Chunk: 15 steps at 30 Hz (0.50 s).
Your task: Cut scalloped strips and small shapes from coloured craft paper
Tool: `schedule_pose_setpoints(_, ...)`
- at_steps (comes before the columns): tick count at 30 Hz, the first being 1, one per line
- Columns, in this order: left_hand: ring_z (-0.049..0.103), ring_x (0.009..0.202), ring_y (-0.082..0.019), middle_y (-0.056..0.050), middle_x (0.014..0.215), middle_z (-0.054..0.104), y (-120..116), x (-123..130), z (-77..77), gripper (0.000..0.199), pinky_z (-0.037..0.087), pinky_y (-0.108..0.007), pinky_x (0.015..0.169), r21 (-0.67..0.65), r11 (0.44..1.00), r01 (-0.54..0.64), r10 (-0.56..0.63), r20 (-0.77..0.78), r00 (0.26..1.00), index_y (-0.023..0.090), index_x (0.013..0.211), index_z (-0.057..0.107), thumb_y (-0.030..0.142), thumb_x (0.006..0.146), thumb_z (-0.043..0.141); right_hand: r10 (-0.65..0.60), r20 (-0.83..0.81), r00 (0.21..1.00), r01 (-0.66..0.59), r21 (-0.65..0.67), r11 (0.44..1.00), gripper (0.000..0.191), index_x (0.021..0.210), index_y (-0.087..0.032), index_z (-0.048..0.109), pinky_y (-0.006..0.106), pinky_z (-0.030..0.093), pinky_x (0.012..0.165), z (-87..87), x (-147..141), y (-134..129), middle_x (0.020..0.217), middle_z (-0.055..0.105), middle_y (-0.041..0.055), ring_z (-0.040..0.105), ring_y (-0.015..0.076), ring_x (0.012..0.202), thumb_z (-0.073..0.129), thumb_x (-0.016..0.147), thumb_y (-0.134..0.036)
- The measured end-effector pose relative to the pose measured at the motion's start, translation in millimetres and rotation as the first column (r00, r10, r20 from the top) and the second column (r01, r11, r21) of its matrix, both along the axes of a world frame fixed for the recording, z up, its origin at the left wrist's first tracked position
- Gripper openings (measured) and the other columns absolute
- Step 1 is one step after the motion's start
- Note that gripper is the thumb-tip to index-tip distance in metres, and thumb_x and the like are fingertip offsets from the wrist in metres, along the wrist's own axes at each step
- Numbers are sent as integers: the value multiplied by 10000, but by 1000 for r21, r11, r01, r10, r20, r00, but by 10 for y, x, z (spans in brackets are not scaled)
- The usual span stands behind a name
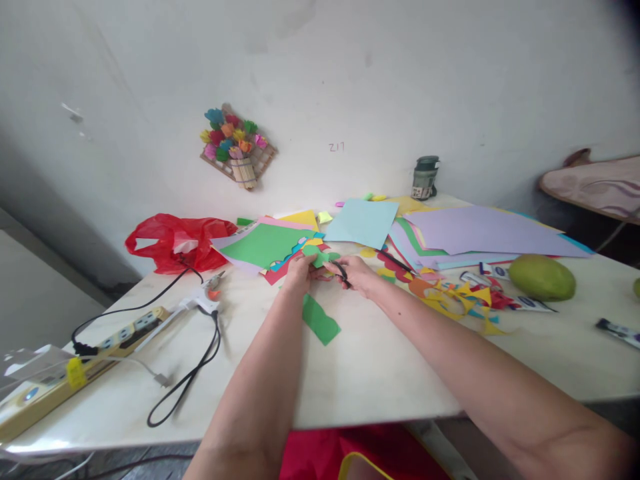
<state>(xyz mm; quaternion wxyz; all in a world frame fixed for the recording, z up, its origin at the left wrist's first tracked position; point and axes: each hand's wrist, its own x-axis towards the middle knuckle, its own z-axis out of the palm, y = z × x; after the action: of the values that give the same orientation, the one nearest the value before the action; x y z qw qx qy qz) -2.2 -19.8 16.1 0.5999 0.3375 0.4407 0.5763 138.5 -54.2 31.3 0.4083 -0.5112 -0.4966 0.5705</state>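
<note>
My left hand (pixel 301 272) grips a piece of green paper (pixel 315 253) with a curved outline, above the middle of the table. In my right hand (pixel 356 273) is a pair of scissors (pixel 342 273) with dark handles, its blades pointing at the green paper and partly hidden by it. Below my left hand, another green paper strip (pixel 321 321) lies flat on the tabletop. Round yellow and red paper cutouts (pixel 395 265) lie just beyond my right hand, beside a black pen (pixel 397 259).
Coloured sheets (pixel 480 230) are stacked at the back. Yellow scraps (pixel 463 300) and a green mango-like fruit (pixel 543 277) lie right. At left are a red plastic bag (pixel 183 233), a glue gun (pixel 203 293) with a black cord and a power strip (pixel 120 337). A dark tumbler (pixel 425 178) stands against the wall.
</note>
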Motion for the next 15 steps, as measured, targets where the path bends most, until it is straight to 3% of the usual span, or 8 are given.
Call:
schedule_pose_setpoints(9, 592, 515, -119, -1, 618, 633, -24, -14, 54, 152, 515, -245, 534, 92, 992, -80, 82, -19, 996, 152, 730, 585, 93, 616, 665, 93, -76, 993, -92, 21, 996, 345, 759, -160, 543, 145, 177, 273, 13, 107, 11, 451, 523, -53, 429, 46, 306, 732, 782, -447)
schedule_pose_setpoints(15, 440, 435, -48, 58, 501, 511, 28, -99, 60, 220, 365, -177, 464, 161, 971, -176, 191, -77, 979, 151, 645, 546, 135, 583, 757, 186, -117, 976, -180, 60, 982, 320, 788, -153, 536, 142, 203, 279, -11, 237, 81, 489, 562, -30, 469, 53, 319, 628, 860, -451)
